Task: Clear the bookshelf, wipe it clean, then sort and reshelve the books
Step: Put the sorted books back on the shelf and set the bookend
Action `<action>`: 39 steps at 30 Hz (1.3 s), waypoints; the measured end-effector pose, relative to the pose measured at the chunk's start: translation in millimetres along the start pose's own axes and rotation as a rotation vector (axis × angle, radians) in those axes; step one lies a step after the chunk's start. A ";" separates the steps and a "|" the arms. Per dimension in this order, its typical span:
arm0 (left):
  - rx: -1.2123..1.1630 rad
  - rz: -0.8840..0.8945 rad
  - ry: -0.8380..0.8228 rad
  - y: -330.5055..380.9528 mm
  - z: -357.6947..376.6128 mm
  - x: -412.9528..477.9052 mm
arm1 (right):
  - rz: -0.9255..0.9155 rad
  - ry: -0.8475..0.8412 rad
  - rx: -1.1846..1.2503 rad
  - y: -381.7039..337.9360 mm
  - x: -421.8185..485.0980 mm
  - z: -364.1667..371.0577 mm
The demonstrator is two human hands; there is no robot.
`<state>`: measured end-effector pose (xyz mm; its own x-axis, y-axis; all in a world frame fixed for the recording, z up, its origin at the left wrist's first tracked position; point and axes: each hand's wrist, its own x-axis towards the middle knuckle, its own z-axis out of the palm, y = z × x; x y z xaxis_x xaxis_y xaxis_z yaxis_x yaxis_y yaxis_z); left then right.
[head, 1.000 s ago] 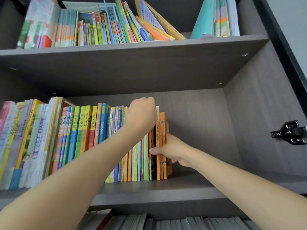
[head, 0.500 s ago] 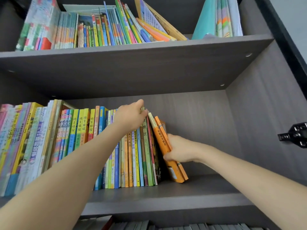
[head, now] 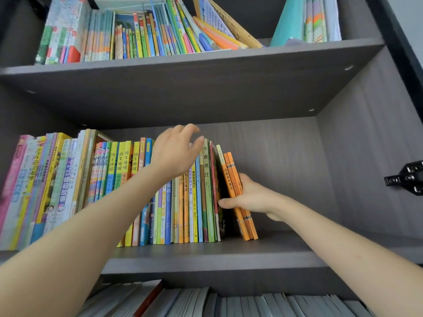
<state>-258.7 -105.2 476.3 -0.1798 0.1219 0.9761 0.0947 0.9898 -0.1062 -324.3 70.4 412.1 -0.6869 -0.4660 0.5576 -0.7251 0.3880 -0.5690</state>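
Centre frame: my right hand (head: pixel 254 197) pinches the leaning orange books (head: pixel 231 172), left fingers (head: pixel 185 130) spread above the row (head: pixel 193 213), which could topple once unsupported.

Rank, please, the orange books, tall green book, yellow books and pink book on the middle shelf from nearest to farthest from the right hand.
1. Orange books, held in the right hand.
2. Tall green book, just left of them.
3. Yellow books, mid-row.
4. Pink book, far left.
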 end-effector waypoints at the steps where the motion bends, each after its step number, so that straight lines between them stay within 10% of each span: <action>1: 0.014 0.004 0.007 1.2 -4.4 -0.5 | 0.004 -0.002 -0.004 -0.2 -0.6 0.3; 11: 0.083 -0.009 0.084 4.3 -38.6 -14.8 | -0.003 0.248 -0.172 -26.9 -32.4 -4.2; 19: 0.109 -0.061 0.119 2.4 -95.3 -64.4 | -0.563 0.738 -0.232 -64.2 -86.1 28.6; 39: 0.528 -0.747 -0.235 -5.3 -437.7 -401.1 | -0.747 -0.912 0.341 -191.4 -334.0 347.6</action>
<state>241.4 -191.4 168.4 -0.2129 -0.6030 0.7688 -0.5705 0.7155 0.4032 60.8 -124.6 124.7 0.2771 -0.9235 0.2654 -0.7821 -0.3772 -0.4960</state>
